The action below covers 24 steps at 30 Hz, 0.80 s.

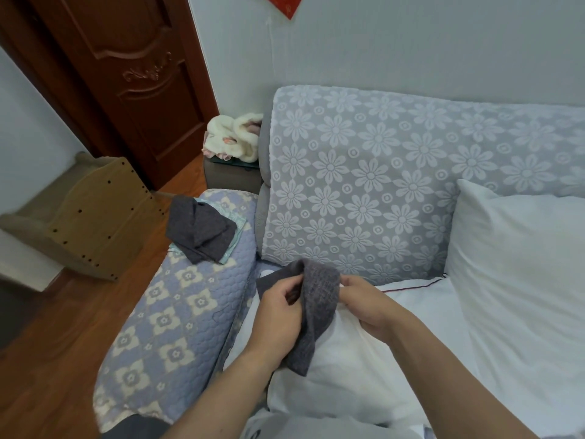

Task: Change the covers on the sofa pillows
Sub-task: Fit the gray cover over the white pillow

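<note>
On the sofa seat, a bare white pillow insert (348, 369) lies in front of the person, whose left hand (278, 315) and right hand (367, 304) each pinch a dark grey knitted pillow cover (318, 308) with curled fingers just above it. The step appears to be finding the cover's opening; next, spread it and feed a pillow corner inside. A second dark grey cover (201, 231) lies on the quilted blue floral armrest (164, 312).

Two bare forearms enter from the bottom edge, with no sleeves, watch, bracelet or ring to be seen on either one. The left hand (278, 315) and the right hand (368, 304) are uncovered, without gloves, and the fingernails that show look short and unpainted. At the very bottom of the view, between the arms, lies a strip of light grey garment (319, 427) with a small dark marking on it near its left end.
</note>
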### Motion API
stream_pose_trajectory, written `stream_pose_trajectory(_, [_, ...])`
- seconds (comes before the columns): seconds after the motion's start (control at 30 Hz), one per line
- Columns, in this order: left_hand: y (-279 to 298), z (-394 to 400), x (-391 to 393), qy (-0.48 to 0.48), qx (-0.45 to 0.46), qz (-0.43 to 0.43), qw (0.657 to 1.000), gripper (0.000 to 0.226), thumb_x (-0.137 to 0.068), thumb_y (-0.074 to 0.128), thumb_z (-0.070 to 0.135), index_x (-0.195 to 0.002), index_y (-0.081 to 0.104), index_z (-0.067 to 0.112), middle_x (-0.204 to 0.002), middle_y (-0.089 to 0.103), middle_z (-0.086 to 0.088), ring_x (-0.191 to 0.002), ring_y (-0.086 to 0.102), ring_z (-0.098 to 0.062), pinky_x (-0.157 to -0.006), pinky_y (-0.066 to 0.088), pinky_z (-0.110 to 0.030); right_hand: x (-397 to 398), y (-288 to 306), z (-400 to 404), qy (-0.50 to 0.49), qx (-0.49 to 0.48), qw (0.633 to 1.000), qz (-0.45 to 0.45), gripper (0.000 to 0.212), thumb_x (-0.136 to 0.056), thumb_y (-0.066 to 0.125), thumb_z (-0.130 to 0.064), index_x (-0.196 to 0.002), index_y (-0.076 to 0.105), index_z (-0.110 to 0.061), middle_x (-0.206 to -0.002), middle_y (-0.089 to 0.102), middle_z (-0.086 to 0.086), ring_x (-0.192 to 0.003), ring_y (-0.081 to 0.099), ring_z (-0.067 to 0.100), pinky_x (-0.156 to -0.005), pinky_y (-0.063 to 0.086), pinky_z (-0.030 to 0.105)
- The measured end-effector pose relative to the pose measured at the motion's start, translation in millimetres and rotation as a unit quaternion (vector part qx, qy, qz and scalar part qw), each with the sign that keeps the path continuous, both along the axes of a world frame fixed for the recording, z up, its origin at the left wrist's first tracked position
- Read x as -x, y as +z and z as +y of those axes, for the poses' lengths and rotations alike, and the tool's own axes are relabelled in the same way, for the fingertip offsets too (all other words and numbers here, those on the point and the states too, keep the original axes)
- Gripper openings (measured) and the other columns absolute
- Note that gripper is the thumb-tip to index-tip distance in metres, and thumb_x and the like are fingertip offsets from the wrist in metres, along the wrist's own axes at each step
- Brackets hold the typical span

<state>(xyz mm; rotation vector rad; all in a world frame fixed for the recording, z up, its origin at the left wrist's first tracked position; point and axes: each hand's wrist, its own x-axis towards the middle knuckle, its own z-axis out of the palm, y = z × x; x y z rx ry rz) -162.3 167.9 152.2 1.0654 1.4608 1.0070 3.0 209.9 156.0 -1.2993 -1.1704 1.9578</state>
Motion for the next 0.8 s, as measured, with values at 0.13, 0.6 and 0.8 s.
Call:
stream_pose_trajectory(0.13, [1,5,2,0.006,0.028,-0.033,0.999,0.036,-0.092,0.069,0.005,-0.127,0.068,0.016,-0.106,0.078,0.006,-0.101,0.073,-0.01,-0.093,0.058,-0.034,6,2,-3,-0.015,0.019,1.0,0.012,0.023,-0.093,0.062,-0.003,-0.114,0.071,-0.004,-0.111,0.075,0.01,-0.106,0.07,0.022,-0.093,0.053,0.033])
stream_pose_trajectory(0.6, [-11,4,-4,0.022,0.033,-0.051,0.998,0.041,-0.093,0.071,0.014,-0.132,0.064,0.026,-0.111,0.076,0.012,-0.104,0.071,-0.006,-0.096,0.057,-0.038,3,8,-2,-0.022,0.028,0.999,0.037,0.028,-0.088,0.056,0.012,-0.106,0.073,0.001,-0.103,0.076,0.012,-0.091,0.072,0.016,-0.074,0.053,0.022])
stream_pose_trajectory(0.8, [-11,9,-2,0.005,0.017,-0.021,1.0,0.04,-0.094,0.07,0.018,-0.133,0.064,0.025,-0.115,0.074,0.015,-0.108,0.069,-0.003,-0.1,0.055,-0.037,5,9,1,-0.037,0.068,0.995,0.066,0.033,-0.085,0.052,0.017,-0.107,0.072,0.003,-0.11,0.073,0.02,-0.102,0.071,0.03,-0.088,0.053,0.037])
